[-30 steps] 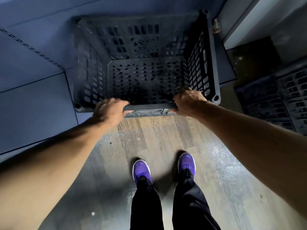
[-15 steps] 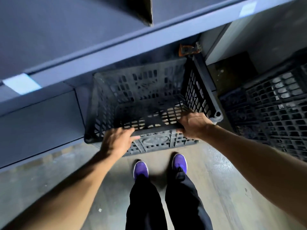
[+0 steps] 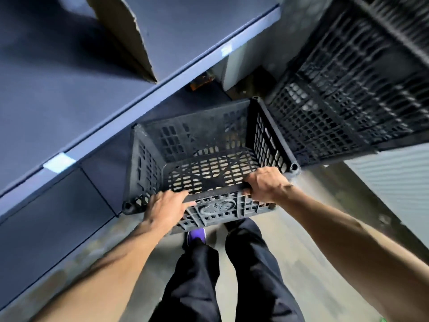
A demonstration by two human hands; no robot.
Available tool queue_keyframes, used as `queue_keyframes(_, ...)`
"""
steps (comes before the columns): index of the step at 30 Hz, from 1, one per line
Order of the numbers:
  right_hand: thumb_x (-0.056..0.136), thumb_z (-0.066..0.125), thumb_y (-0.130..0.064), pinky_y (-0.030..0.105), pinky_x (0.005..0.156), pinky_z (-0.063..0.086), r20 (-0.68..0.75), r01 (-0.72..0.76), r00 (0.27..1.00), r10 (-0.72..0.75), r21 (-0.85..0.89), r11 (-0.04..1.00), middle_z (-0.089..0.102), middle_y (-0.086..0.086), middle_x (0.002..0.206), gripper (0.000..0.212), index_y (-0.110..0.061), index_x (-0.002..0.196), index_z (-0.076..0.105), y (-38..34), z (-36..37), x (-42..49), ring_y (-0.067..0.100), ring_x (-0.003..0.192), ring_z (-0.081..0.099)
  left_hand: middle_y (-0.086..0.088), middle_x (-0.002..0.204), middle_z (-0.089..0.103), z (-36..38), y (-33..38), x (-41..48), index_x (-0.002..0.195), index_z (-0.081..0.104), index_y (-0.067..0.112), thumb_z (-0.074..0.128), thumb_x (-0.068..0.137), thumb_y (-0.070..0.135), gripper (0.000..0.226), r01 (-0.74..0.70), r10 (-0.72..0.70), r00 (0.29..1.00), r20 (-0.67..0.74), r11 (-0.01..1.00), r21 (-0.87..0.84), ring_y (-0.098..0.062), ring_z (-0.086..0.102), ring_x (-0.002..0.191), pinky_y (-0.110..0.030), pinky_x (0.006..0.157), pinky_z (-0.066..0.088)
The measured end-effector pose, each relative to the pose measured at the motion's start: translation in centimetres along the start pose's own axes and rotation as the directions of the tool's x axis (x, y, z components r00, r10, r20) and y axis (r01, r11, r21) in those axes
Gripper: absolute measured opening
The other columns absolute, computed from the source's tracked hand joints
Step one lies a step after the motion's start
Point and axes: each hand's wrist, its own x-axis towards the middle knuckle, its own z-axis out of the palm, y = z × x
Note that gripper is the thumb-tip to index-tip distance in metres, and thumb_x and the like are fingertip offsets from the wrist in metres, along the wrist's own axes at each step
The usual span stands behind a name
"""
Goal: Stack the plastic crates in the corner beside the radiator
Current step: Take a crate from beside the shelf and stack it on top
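As arms extend, left hand and right hand grip crate.

No readable text, even on crate

One crate and two hands: left hand, right hand. More crates at the right are blurred, so I cannot count them. Two labels, one cardboard, one shoe.
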Motion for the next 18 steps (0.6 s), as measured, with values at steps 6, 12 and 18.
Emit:
queue_keyframes(6, 0.095, 0.047, -0.043, 0.029, 0.059, 0.041, -0.043, -0.202, 0.977, 0.209, 0.125, 0.971, 0.058, -0.002, 0.072, 0.03, -0.018, 0.096, 0.064, -1.3, -0.4, -8.2, 0.021, 0.064, 0.056, -0.002, 0.108, 0.073, -3.6, 1.3, -1.9, 0.12, 0.062, 0.032, 0.05, 0.091, 0.059, 0.041, -0.209, 0.212, 0.977, -0.034, 0.975, 0.073, -0.03, 0.065, 0.104, -0.038, 0.089, 0.046)
queue_keyframes(12, 0.09, 0.051, -0.041, 0.032, 0.066, 0.046, -0.093, -0.361, 0.917, 0.388, 0.221, 0.906, 0.072, 0.005, 0.09, 0.027, -0.019, 0.097, 0.065, -1.6, -1.4, -15.9, 0.029, 0.083, 0.067, 0.0, 0.102, 0.073, -7.7, 4.5, -2.7, 0.112, 0.056, 0.032, 0.052, 0.092, 0.051, 0.028, -0.419, 0.436, 0.898, -0.057, 0.888, 0.189, -0.031, 0.065, 0.1, -0.039, 0.084, 0.045)
queue_keyframes(18, 0.089, 0.053, -0.034, 0.033, 0.066, 0.048, -0.132, -0.474, 0.842, 0.524, 0.285, 0.833, 0.071, 0.004, 0.092, 0.023, -0.021, 0.102, 0.066, -1.1, -2.7, -22.9, 0.029, 0.083, 0.067, 0.0, 0.098, 0.072, -12.2, 9.5, -4.4, 0.119, 0.055, 0.03, 0.054, 0.094, 0.033, 0.025, -0.58, 0.626, 0.778, -0.055, 0.748, 0.323, -0.027, 0.067, 0.094, -0.036, 0.073, 0.045)
